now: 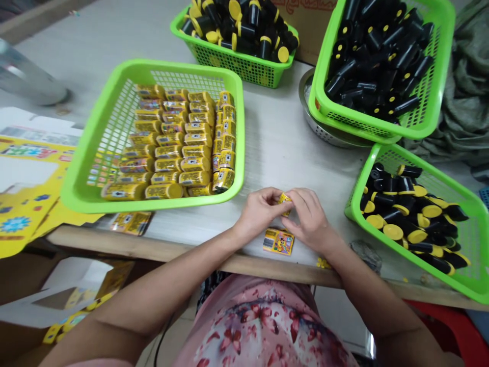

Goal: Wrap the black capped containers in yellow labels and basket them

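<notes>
We log one small yellow printed piece (284, 203), long axis tilted upward, pinched between the curled left hand (260, 211) and right hand (308, 219), both equally near; one flat yellow printed card (278, 241) lies just nearer us on the pale table (275, 132).

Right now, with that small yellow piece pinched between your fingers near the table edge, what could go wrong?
The small yellow piece held between your left hand and right hand is tiny and could slip. The printed card lies close to the table's front edge and might get knocked off. The green basket of black-and-yellow tubes also sits near that edge, so your arm could perhaps catch it.
</notes>
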The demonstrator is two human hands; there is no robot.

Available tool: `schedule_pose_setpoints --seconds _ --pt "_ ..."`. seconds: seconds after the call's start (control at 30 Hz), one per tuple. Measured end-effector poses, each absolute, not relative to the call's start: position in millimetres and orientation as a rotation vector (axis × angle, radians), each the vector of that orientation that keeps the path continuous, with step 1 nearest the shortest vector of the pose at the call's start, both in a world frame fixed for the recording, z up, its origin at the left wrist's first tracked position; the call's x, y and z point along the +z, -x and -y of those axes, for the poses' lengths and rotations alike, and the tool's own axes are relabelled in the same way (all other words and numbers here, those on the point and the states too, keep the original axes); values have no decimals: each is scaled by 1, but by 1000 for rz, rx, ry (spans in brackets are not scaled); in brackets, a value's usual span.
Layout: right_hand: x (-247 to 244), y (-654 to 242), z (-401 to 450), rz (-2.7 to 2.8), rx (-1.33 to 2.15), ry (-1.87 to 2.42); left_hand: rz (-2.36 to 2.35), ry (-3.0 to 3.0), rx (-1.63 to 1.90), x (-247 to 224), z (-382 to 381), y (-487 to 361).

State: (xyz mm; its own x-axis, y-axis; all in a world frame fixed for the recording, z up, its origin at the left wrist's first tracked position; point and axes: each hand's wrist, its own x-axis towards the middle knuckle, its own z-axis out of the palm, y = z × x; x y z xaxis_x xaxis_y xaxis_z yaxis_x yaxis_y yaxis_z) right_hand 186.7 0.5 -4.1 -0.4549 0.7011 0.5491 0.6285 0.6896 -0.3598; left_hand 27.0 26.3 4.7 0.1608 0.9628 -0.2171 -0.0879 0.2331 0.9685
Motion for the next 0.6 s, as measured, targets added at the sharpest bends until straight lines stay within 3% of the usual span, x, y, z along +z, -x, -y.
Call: schedule_pose_setpoints --seconds 0.13,0.3,0.6 --pt "-3 -184 1 2053 206 1055 -980 -924 935 10 -29 -23" --pt "-8 -188 0 1757 541 1108 -718 -679 755 14 -36 -17" --pt "-6 -194 -7 1391 1009 1137 -901 -942 1004 4 -35 -16"
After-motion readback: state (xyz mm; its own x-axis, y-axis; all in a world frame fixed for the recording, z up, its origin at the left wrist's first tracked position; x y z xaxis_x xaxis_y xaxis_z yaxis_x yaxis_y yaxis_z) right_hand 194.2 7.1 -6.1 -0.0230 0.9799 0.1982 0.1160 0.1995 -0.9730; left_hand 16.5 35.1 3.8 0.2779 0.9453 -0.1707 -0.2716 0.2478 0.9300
